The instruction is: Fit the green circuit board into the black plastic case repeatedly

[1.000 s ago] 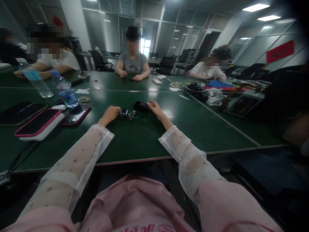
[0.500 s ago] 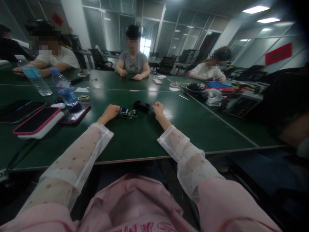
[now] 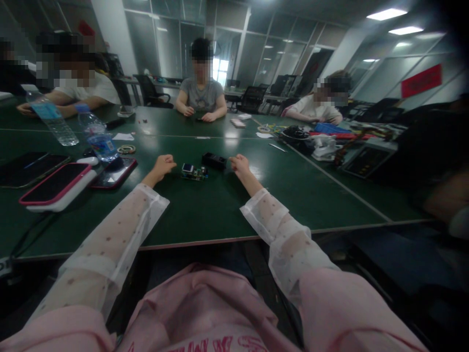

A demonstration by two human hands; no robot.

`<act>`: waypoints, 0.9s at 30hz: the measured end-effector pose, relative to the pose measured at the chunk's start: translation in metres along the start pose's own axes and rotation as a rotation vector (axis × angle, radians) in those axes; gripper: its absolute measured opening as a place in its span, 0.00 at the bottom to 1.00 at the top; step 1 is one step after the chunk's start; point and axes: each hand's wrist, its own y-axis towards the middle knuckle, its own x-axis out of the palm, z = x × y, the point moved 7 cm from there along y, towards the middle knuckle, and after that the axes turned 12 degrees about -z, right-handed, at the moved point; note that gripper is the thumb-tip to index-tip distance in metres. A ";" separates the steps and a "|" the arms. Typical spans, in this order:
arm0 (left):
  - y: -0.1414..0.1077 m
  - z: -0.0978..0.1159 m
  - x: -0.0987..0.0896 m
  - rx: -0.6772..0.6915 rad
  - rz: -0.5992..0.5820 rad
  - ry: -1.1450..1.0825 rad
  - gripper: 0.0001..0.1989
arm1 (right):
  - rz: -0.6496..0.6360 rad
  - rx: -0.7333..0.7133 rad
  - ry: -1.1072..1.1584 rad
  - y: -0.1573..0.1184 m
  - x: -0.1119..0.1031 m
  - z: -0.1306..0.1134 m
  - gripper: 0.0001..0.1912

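A small green circuit board (image 3: 196, 173) with a little square screen lies on the table between my hands. Just behind it to the right is a black rectangular case (image 3: 214, 160). My left hand (image 3: 161, 167) rests to the left of the board, apart from it, with the fingers curled in and nothing visible in them. Close to the right end of the case, my right hand (image 3: 239, 165) is also curled into a loose fist; no object shows in it.
Left on the green table (image 3: 205, 210) are a pink-edged phone (image 3: 56, 183), another phone (image 3: 115, 172), a dark tablet (image 3: 31, 166) and two water bottles, one blue-capped (image 3: 97, 134). A tape roll (image 3: 126, 149) lies behind. Cables and electronics (image 3: 322, 142) crowd the right. Several people sit around.
My left hand has drawn back slightly left, away from the circuit board. My right hand stays beside the black case, its fingers slightly shifted.
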 end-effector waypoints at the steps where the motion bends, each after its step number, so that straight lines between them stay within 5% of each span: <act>1: 0.000 0.000 0.003 -0.020 -0.014 -0.094 0.19 | -0.026 0.010 0.021 0.001 0.000 0.000 0.32; 17: -0.001 0.000 0.000 -0.086 0.030 -0.408 0.32 | -0.435 0.167 0.144 -0.007 0.013 0.003 0.35; 23: -0.001 -0.001 -0.001 -0.072 0.040 -0.437 0.33 | -0.465 0.171 0.124 -0.008 0.015 0.002 0.36; 27: 0.000 -0.002 -0.001 -0.063 0.035 -0.463 0.35 | -0.353 0.122 0.093 -0.006 0.014 0.001 0.36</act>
